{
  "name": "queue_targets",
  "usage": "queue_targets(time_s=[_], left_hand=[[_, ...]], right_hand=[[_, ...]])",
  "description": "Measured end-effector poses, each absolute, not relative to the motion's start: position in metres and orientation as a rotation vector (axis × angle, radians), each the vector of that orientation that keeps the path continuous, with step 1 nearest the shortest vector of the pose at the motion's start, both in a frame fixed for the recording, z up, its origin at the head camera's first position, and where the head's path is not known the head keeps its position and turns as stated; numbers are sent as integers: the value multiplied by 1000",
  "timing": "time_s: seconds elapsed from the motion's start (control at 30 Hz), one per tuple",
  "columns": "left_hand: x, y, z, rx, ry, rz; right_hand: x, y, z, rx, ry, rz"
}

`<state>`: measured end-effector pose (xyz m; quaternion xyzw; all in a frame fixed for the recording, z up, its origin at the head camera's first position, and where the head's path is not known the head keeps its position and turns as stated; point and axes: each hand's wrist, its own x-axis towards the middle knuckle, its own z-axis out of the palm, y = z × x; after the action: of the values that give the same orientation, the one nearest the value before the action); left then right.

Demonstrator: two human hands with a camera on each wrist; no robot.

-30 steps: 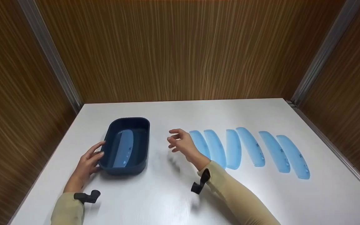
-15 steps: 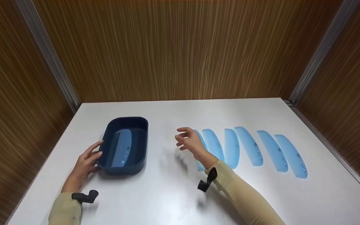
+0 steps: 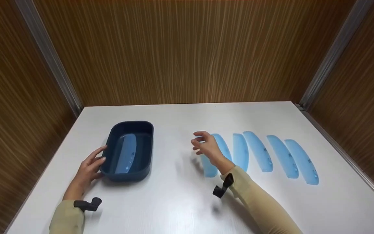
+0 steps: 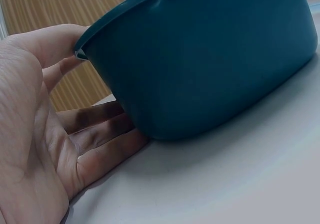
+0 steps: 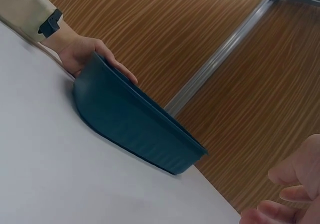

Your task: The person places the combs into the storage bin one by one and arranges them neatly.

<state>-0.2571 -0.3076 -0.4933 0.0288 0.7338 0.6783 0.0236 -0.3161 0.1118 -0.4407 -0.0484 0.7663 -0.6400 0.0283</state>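
A dark blue tub (image 3: 148,170) stands at the left of the table in the head view. My left hand (image 3: 88,170) rests against its left side, fingers extended to the rim and outer wall; the left wrist view shows fingers low on the tub's wall (image 4: 210,68). Inside the tub lies one light blue curved strip (image 3: 127,156) with small dark marks. My right hand (image 3: 209,148) hovers with loosely bent fingers and holds nothing. It overlaps the leftmost strip (image 3: 210,169) of the row on the table, and its forearm partly covers the neighbouring strip (image 3: 222,144).
Several more light blue strips lie spread to the right, among them an upright one (image 3: 240,151) and the outermost strip (image 3: 302,162). The white table (image 3: 174,201) is bounded by wood-grain panels (image 3: 187,52) at the back and both sides.
My right hand has moved to the right, away from the tub and over the left end of the row of strips. The left hand stays at the tub.
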Motion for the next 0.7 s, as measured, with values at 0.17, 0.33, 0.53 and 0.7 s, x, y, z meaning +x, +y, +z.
queue_targets(time_s=[0.17,0.33,0.53,0.7], left_hand=[[-257,-308,-490,98,2252,2127],[-256,-308,-491,92,2273,2094],[-255,-308,-493,102,2299,2066],[-256,-307,-493,111,2277,2072]], right_hand=[[-320,119,-444,-120,2389,-1966],[-325,126,-449,-69,2454,-1906],[-328,138,-454,-2,2515,-1837],[-328,147,-458,-35,2718,-1601]])
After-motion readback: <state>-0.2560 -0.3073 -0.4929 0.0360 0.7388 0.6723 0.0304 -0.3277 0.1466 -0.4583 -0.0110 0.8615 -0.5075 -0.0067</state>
